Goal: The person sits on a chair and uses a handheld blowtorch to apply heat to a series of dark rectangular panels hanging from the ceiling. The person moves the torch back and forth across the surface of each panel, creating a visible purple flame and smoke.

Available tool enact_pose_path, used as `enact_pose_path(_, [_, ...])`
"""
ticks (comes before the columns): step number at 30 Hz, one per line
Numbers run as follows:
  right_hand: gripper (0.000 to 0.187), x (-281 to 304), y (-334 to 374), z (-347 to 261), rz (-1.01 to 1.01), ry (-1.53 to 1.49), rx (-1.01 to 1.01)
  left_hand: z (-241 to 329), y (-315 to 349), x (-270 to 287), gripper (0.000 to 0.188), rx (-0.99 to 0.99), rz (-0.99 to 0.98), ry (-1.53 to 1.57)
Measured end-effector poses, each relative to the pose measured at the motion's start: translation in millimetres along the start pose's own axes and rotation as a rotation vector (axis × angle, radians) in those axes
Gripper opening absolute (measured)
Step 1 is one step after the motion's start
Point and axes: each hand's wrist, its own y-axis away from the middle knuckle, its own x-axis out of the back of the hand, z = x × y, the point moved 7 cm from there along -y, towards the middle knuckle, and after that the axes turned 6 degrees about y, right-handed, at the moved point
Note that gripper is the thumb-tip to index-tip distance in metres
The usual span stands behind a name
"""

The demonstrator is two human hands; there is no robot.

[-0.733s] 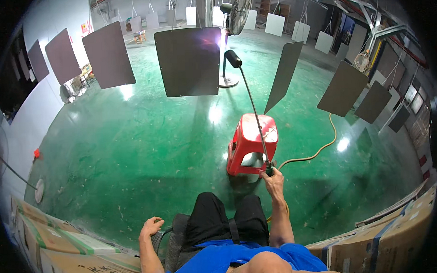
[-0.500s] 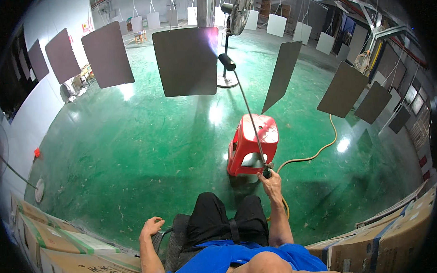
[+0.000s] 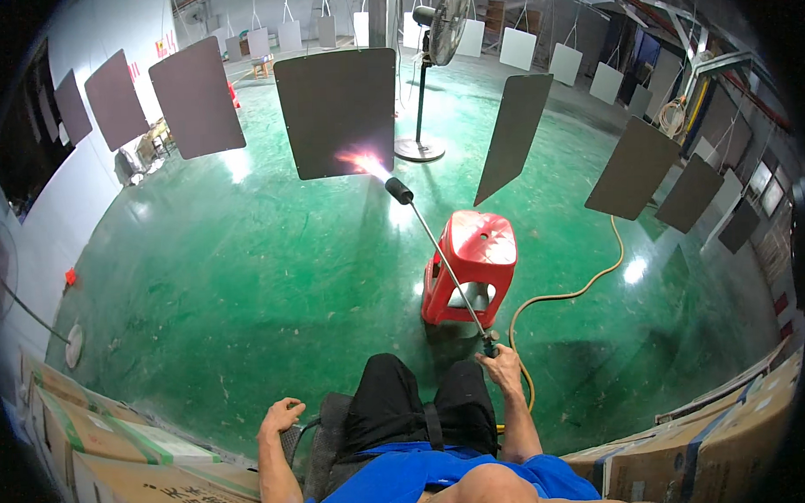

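Observation:
A long-necked gas torch [image 3: 437, 247] is in my right hand [image 3: 504, 369], whose fingers wrap round its handle near the valve. Its black burner [image 3: 399, 191] points up and left, and a pink-orange flame [image 3: 366, 162] plays across the lower right part of a dark grey hanging panel [image 3: 335, 103]. My left hand [image 3: 282, 416] lies by the armrest of the chair [image 3: 331, 438] I sit on, fingers loosely apart and holding nothing. Just beyond my right hand stands a red plastic stool [image 3: 480, 240], with the torch neck passing in front of it.
More dark panels hang left [image 3: 198, 99] and right [image 3: 632, 168], one nearly edge-on [image 3: 515, 137]. A pedestal fan [image 3: 422, 100] stands behind them. A yellow hose [image 3: 564, 295] curves over the green floor. Cardboard boxes flank me left [image 3: 154, 491] and right [image 3: 737, 444].
The burner has swung left and down, taking the flame from the panel's upper right edge to its lower right part. My right hand has dropped slightly; my left hand stays put.

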Motion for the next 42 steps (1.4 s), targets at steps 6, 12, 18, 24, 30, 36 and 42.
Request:
enact_pose_path(6, [0.038, 53.2, -7.3, 14.9, 0.126, -0.053, 0.083, -5.5, -5.5, -0.9, 0.047, -0.004, -0.004, 0.000])
enact_pose_path(12, [0.039, 98.9, -1.4, 37.3, 0.300, -0.118, 0.092, -10.8, -6.5, -1.4, 0.049, 0.029, 0.015, 0.001])
enact_pose_path(18, [0.037, 117.9, 3.2, 67.9, 0.412, -0.178, 0.022, -2.0, -5.3, -3.3, 0.048, 0.036, 0.022, -0.046])
enact_pose_path(24, [0.028, 110.4, -1.6, 81.8, 0.277, -0.315, -0.038, -11.6, -10.5, -4.5, 0.045, 0.042, 0.023, 0.006])
enact_pose_path(30, [0.029, 95.5, 3.5, 93.9, 0.190, -0.281, -0.045, -4.4, -6.5, -6.2, 0.045, 0.036, 0.025, 0.019])
enact_pose_path(36, [0.034, 82.1, 13.5, 91.7, 0.085, -0.199, -0.074, -15.1, -11.8, -4.9, 0.043, 0.020, 0.010, 0.063])
enact_pose_path(42, [0.035, 72.4, 16.5, 99.9, 0.011, -0.148, -0.106, -6.1, -5.7, -4.6, 0.044, 0.055, 0.021, 0.049])
